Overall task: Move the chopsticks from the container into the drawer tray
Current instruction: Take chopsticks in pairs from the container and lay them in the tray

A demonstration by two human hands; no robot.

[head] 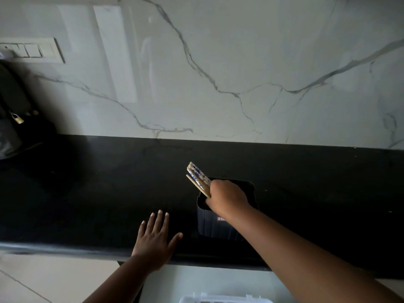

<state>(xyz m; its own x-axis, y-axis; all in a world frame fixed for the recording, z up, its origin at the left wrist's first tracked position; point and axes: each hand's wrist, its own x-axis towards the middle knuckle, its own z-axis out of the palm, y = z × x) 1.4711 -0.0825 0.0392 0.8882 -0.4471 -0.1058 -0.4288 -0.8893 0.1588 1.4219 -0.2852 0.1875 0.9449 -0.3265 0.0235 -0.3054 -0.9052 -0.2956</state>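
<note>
Pale chopsticks (198, 179) with blue-patterned tops, bunched, tilt up-left from the black ribbed container (218, 226) standing upright on the near counter

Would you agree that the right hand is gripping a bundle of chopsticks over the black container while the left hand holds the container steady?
Not quite. In the head view the left hand lies flat and open on the black counter, apart from the container, not holding it. The rest stands: the right hand has its grip on the chopsticks over the container.
</note>
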